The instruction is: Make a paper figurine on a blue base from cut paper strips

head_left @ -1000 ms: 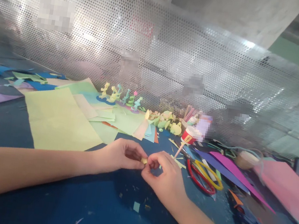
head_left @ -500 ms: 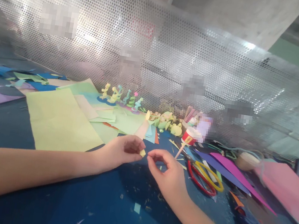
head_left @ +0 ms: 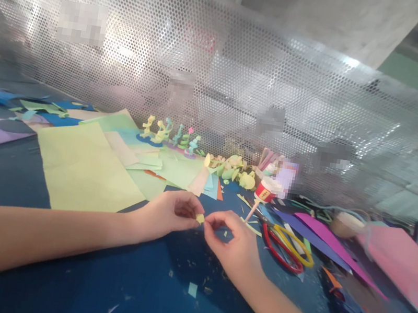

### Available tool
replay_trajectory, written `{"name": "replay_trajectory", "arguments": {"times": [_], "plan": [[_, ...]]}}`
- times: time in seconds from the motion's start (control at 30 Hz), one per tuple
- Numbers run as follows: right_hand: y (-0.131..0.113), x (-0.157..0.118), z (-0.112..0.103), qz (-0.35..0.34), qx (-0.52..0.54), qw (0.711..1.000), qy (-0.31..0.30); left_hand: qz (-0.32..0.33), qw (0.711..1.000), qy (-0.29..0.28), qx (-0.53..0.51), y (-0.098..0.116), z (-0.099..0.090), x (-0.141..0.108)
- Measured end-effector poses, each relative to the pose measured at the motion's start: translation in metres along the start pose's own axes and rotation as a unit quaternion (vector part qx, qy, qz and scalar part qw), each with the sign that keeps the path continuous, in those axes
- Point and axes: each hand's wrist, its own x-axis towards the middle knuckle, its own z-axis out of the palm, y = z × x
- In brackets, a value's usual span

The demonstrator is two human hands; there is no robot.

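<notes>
Centrally, left hand (head_left: 165,217) pinching a small yellow piece (head_left: 199,218), right hand (head_left: 239,247) curled just beside it, grip unclear.

Head cam looks fwd & down from above table (head_left: 125,283), hands (head_left: 167,217) nr ctr, mesh panel (head_left: 232,62) behind.

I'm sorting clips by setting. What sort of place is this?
Probably a craft workspace: coloured paper sheets, scissors with red and yellow handles, and small figures share a dark blue tabletop.
</notes>
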Motion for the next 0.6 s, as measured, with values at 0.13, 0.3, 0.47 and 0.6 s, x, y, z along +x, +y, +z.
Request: {"name": "replay_trajectory", "arguments": {"times": [0.13, 0.3, 0.47, 0.6], "plan": [[-0.0014, -0.0011, 0.0009, -0.034, -0.024, 0.999, 0.013, 0.008, 1.000, -0.012, 0.006, -0.0022, 0.0006, -0.0008], [-0.0056, -0.0003, 0.0022, -0.048, -0.033, 0.998, 0.009, 0.027, 0.999, -0.030, 0.012, -0.0032, 0.0014, -0.0014], [-0.0055, -0.0003, 0.0042, -0.086, -0.063, 0.994, 0.009, 0.031, 0.998, -0.063, 0.000, -0.0048, 0.0024, -0.0016], [-0.0034, -0.0002, 0.0029, -0.088, -0.074, 0.993, 0.021, 0.013, 0.997, -0.073, -0.012, -0.0021, 0.0022, -0.0008]]}}
